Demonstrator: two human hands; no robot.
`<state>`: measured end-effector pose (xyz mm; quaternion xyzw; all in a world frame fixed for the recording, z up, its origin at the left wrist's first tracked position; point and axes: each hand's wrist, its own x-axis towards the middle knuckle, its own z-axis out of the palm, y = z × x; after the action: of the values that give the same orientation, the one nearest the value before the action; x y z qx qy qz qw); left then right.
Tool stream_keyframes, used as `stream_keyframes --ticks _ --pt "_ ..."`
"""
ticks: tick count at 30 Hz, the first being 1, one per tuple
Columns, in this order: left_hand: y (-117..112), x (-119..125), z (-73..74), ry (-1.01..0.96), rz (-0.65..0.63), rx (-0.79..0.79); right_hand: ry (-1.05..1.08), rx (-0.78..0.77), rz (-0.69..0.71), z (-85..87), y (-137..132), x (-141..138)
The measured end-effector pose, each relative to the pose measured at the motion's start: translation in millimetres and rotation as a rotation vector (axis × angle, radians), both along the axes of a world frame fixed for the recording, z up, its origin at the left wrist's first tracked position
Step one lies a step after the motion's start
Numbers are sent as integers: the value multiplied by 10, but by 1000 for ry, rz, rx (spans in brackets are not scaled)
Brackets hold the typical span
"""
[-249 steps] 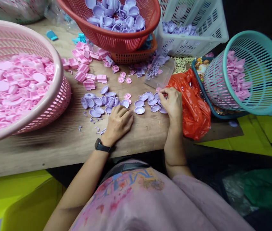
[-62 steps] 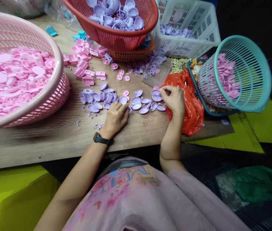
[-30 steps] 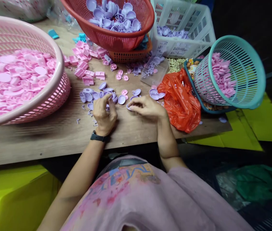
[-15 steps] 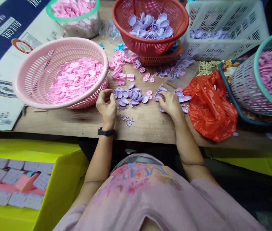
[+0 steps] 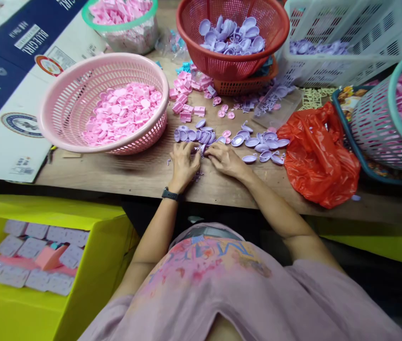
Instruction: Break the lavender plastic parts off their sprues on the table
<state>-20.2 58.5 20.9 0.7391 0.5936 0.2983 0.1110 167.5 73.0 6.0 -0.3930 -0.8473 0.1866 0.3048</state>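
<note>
My left hand (image 5: 183, 166), with a dark band at its wrist, is closed, its fingertips bent toward my right hand (image 5: 225, 160). The right hand's fingers are pinched too, and the two meet over a small purple plastic piece (image 5: 201, 150), mostly hidden by the fingers. Just beyond them lies a cluster of purple oval, spoon-like pieces (image 5: 206, 136). More purple oval pieces (image 5: 266, 142) are spread to the right of my right hand. Tiny thin purple parts (image 5: 198, 176) lie on the wooden table (image 5: 144, 175) below the fingers, partly covered.
A pink basket (image 5: 49, 118) of pink parts stands at left. Behind are a red basket (image 5: 232, 66) of purple pieces and a white crate (image 5: 346, 68). A red plastic bag (image 5: 321, 161) and a green-rimmed basket (image 5: 371, 123) sit at right. Loose pink blocks (image 5: 186, 109) lie mid-table.
My right hand has moved left from the right-hand purple pieces to meet my left hand. The left hand has turned down and moved right, over the tiny thin parts. The view has shifted slightly.
</note>
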Motion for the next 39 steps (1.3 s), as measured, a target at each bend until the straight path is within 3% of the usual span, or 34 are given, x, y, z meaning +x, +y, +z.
stream_keyframes --ticks 5,10,13,20,23,27,32,35,39 --pt "-30 -11 -44 -42 70 29 23 -75 17 103 -92 -8" --pt "-53 -65 -63 -58 65 46 -64 -134 186 144 -189 -70" --pt "-29 -46 -28 -10 39 26 -107 -136 214 127 -215 -99" --pt "146 13 82 185 -161 -54 -171 -65 106 152 -225 -84" --pt "181 3 65 186 -184 -53 -120 -115 14 181 -202 -34" --pt "146 -26 25 -5 -124 27 -52 -177 -63 166 -144 40" --pt "24 -4 13 -453 85 14 3 -161 -93 150 -99 81" --pt "-55 59 21 -669 85 -63 202 -199 -172 185 -109 54" --pt "-140 154 31 -632 86 -21 589 -380 -273 208 -117 -33"
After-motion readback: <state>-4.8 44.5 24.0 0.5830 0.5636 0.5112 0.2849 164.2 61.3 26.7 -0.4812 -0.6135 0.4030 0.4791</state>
